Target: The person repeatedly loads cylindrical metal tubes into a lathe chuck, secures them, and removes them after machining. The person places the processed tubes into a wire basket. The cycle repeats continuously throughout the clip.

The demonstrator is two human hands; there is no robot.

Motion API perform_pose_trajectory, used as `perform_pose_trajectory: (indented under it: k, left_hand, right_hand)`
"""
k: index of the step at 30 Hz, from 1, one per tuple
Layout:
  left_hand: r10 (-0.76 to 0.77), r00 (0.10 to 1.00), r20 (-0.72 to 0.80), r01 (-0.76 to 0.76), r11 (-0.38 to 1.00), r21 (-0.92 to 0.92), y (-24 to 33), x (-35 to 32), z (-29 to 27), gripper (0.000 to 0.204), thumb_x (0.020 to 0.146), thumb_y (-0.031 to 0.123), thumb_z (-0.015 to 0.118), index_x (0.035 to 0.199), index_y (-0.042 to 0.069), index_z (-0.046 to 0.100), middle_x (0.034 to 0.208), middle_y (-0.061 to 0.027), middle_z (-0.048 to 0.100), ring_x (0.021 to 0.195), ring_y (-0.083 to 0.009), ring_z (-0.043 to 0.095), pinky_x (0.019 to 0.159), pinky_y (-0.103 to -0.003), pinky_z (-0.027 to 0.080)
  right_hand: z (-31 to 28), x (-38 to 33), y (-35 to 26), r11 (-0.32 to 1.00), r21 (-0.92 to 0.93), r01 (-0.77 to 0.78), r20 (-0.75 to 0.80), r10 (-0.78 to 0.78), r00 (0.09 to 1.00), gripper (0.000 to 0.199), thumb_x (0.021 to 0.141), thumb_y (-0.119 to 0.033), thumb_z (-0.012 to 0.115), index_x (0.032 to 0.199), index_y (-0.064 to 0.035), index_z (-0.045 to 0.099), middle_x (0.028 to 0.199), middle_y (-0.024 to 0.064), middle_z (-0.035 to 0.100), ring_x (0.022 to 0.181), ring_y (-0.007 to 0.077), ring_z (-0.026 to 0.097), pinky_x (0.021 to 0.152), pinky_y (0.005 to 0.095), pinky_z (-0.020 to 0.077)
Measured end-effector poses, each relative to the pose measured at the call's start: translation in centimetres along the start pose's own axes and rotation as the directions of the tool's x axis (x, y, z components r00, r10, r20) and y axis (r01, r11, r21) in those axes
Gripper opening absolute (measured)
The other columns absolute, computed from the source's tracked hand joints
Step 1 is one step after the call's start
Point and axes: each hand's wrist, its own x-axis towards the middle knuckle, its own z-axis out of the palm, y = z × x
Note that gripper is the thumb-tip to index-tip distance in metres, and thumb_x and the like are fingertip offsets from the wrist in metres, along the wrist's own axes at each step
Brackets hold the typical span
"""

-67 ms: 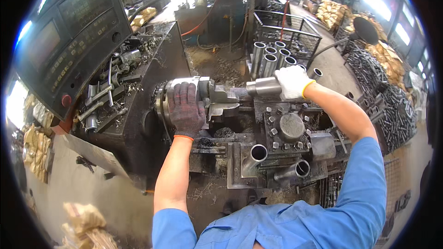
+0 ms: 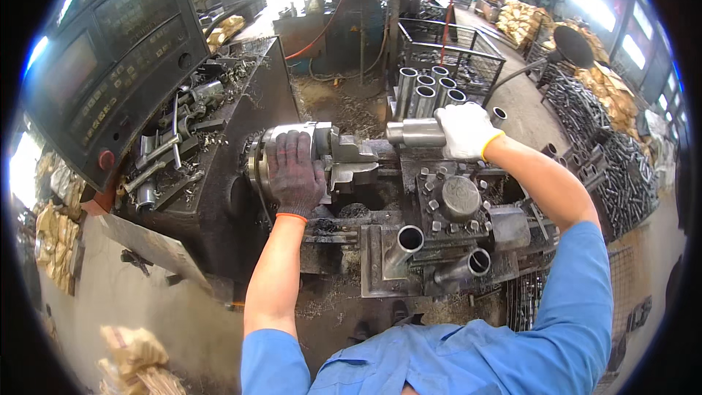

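A dark-gloved left hand [image 2: 296, 174] lies flat on the lathe chuck [image 2: 322, 143], seemingly steadying it; the white-gloved right hand [image 2: 468, 131] grips a stepped steel cylinder [image 2: 418, 132] by one end, leaving its narrower end facing the chuck

The left hand [image 2: 295, 173], in a dark glove, lay on the chuck [image 2: 324, 143]. The right hand [image 2: 466, 132], gloved in white, gripped a steel part [image 2: 417, 133], its free end toward the chuck but apart. Tubes [image 2: 422, 107] stood beyond; a control panel [image 2: 135, 51] rose at left.
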Motion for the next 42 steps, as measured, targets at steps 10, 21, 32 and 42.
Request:
perform_pose_trajectory:
  k: [10, 21, 32, 42]
  left_hand:
    - [-0.275, 0.455, 0.847, 0.432, -0.763, -0.480, 15.3, -15.5, -15.1, 0.077, 0.090, 0.021, 0.086, 0.152, 0.005, 0.044, 0.137, -0.0141, 0.061, 0.121, -0.0283, 0.065, 0.103, -0.045, 0.056]
    - [-0.067, 0.101, 0.993, 0.354, -0.930, -0.098, 15.0, -24.7, -9.2, 0.041, 0.096, 0.030, 0.071, 0.128, 0.004, 0.065, 0.124, -0.0099, 0.069, 0.120, -0.0291, 0.065, 0.105, -0.050, 0.055]
    - [-0.174, 0.651, 0.739, 0.727, -0.136, -0.673, 21.3, -20.8, -12.6, 0.073, 0.087, 0.022, 0.091, 0.147, 0.009, 0.051, 0.119, -0.0149, 0.069, 0.100, -0.0307, 0.074, 0.092, -0.043, 0.062]
    - [-0.163, 0.795, 0.585, 0.577, -0.098, -0.811, 21.8, -18.9, -12.7, 0.066, 0.086, 0.006, 0.089, 0.142, 0.005, 0.054, 0.122, -0.0063, 0.069, 0.110, -0.0166, 0.068, 0.098, -0.035, 0.058]
  right_hand:
    - [2.9, -19.3, -19.6, 0.780, 0.626, -0.011, 0.025, -0.006, 1.000, 0.088, 0.076, -0.039, 0.085, 0.149, -0.0065, 0.049, 0.113, 0.0219, 0.069, 0.092, 0.0439, 0.074, 0.081, 0.0530, 0.0606]
    - [21.4, -25.1, -18.9, 0.260, 0.929, -0.262, 0.325, -0.238, 0.915, 0.064, 0.074, -0.041, 0.089, 0.118, 0.0026, 0.074, 0.079, 0.0096, 0.074, 0.067, 0.0210, 0.068, 0.065, 0.0386, 0.0561]
    - [11.4, -31.7, -6.9, -0.036, 0.958, -0.286, 0.288, 0.079, 0.954, 0.087, 0.067, -0.017, 0.088, 0.149, -0.0096, 0.059, 0.131, 0.0141, 0.071, 0.116, 0.0275, 0.071, 0.104, 0.0366, 0.0561]
    - [17.3, -27.6, -10.1, 0.165, 0.940, -0.298, 0.249, 0.264, 0.932, 0.062, 0.070, -0.024, 0.093, 0.124, -0.0060, 0.070, 0.114, 0.0130, 0.077, 0.103, 0.0260, 0.074, 0.093, 0.0383, 0.0588]
